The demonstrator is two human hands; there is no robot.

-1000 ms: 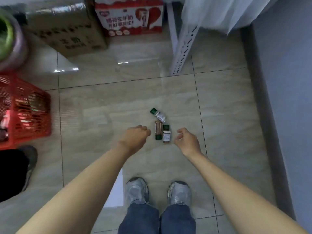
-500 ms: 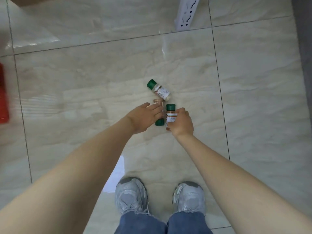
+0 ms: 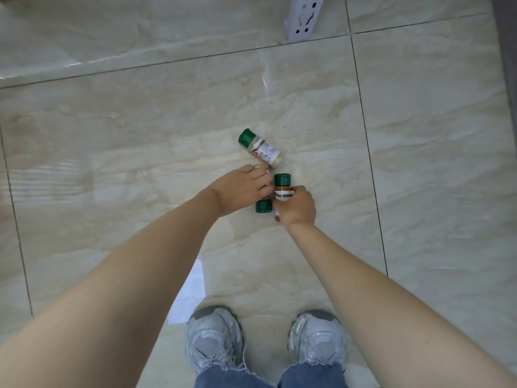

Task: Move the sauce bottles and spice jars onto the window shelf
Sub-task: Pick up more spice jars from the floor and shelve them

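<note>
open tile floor all round, lying spice jar just beyond hands, shelf post farther off

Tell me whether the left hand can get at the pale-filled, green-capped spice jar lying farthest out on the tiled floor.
Probably yes: the pale-filled, green-capped spice jar lies uncovered just beyond the left hand, though that hand already holds another jar.

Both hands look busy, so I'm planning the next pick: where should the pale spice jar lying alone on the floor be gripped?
Probably around the labelled middle of the pale spice jar, from above. It lies on its side, green cap up-left, with tile bare along both long sides.
</note>
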